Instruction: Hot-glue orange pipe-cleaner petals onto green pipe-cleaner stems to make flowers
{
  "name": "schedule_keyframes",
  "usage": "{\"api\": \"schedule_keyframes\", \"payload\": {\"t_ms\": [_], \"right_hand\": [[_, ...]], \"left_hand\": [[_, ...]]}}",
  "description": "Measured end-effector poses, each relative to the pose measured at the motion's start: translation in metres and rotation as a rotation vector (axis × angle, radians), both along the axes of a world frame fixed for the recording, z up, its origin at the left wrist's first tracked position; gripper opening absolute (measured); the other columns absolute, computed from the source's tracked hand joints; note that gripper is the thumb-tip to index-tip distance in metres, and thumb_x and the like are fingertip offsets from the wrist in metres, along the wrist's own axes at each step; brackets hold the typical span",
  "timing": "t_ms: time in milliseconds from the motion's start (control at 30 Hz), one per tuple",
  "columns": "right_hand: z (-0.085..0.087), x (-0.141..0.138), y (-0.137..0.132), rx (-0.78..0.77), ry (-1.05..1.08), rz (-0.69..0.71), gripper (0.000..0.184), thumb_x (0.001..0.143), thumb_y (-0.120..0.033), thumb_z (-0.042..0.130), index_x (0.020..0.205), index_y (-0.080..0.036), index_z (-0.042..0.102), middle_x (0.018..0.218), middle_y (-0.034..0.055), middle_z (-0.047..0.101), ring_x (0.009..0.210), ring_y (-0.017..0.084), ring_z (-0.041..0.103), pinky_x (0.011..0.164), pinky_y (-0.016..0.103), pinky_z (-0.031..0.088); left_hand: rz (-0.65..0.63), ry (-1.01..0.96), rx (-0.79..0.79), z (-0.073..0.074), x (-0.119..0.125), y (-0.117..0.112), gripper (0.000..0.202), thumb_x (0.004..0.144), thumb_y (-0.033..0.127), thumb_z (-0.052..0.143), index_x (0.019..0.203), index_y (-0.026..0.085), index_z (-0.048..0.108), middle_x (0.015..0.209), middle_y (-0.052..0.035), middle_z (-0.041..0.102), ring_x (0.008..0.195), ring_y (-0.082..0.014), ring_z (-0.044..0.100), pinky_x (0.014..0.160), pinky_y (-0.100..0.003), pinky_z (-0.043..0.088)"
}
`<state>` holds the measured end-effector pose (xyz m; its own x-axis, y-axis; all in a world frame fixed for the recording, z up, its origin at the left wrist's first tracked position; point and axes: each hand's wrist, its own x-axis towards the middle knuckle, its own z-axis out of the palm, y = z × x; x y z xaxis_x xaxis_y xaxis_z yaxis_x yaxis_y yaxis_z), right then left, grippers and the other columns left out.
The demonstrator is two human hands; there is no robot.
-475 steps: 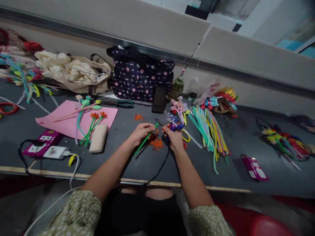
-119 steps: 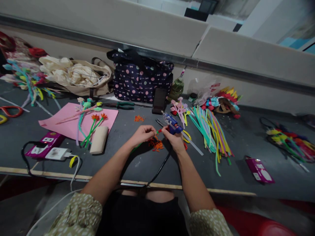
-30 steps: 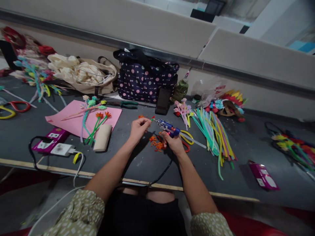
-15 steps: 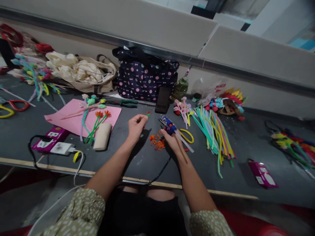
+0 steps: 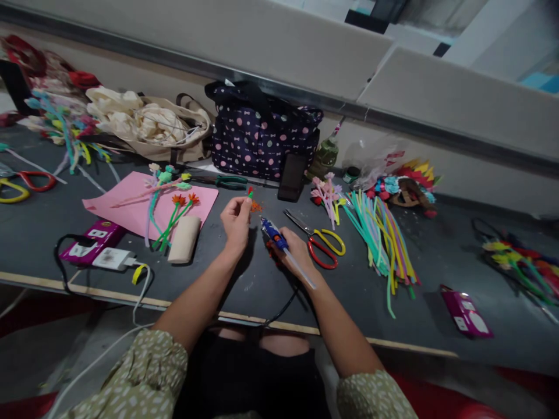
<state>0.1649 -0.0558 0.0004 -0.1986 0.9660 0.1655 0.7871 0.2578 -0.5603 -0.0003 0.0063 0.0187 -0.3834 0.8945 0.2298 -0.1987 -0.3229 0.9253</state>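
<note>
Swung nearer and leftward since the last frame, the right hand [image 5: 295, 251] leaves the red-and-yellow-handled metal scissors [image 5: 323, 247] more exposed. Left of the left hand [image 5: 236, 221] lie two orange flowers on fuzzy green stems [image 5: 178, 201], apparently complete, then a beige cylindrical roll [image 5: 184, 240]. Left thumb and fingers pinch a red-tipped green stem [image 5: 250, 192], seemingly unfinished: no orange petals show. Just beyond sit loose orange pieces [image 5: 257, 206]. Right fingers curl round a blue glue gun [image 5: 274, 234], hiding other pieces; scissors lie just beside that grip, mint-and-yellow fuzzy stems [image 5: 367, 227] farther right
</note>
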Motion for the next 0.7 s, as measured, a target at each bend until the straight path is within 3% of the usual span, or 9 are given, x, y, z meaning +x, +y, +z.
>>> {"api": "schedule_keyframes", "payload": {"t_ms": [267,400,567,700], "right_hand": [[-0.008,-0.002,0.002,0.002,-0.140,0.025,0.019,0.091,-0.035,0.055,0.105,-0.022,0.058,0.093,0.0072,0.065,0.083,0.023,0.061,0.067,0.027,0.038],[-0.008,0.002,0.003,-0.006,-0.073,-0.001,0.015,0.088,-0.031,0.056,0.100,-0.022,0.059,0.088,0.0055,0.065,0.080,0.022,0.060,0.067,0.027,0.038],[-0.001,0.008,0.004,-0.014,0.428,-0.185,0.021,0.081,-0.043,0.065,0.089,-0.024,0.059,0.077,-0.0007,0.063,0.070,0.018,0.059,0.066,0.028,0.045],[0.006,0.009,0.009,-0.090,1.011,-0.324,0.030,0.068,-0.042,0.076,0.082,-0.022,0.059,0.078,-0.0013,0.063,0.069,0.016,0.061,0.058,0.027,0.049]], "left_hand": [[0.042,-0.034,0.022,0.001,0.000,0.001,0.027,0.082,0.045,0.069,0.080,0.019,0.063,0.063,0.0040,0.050,0.050,-0.0084,0.038,0.047,-0.022,0.031],[0.023,-0.045,0.044,-0.001,0.000,0.002,0.026,0.082,0.044,0.069,0.079,0.018,0.063,0.061,0.0048,0.049,0.050,-0.0076,0.038,0.046,-0.021,0.030],[-0.025,-0.057,0.017,-0.003,0.000,0.004,0.026,0.080,0.042,0.071,0.077,0.017,0.064,0.058,0.0057,0.048,0.047,-0.0063,0.038,0.045,-0.020,0.029],[-0.254,-0.043,-0.122,-0.001,0.005,0.000,0.030,0.074,0.043,0.076,0.076,0.016,0.065,0.060,0.0042,0.055,0.047,-0.0067,0.045,0.044,-0.019,0.034]]}}
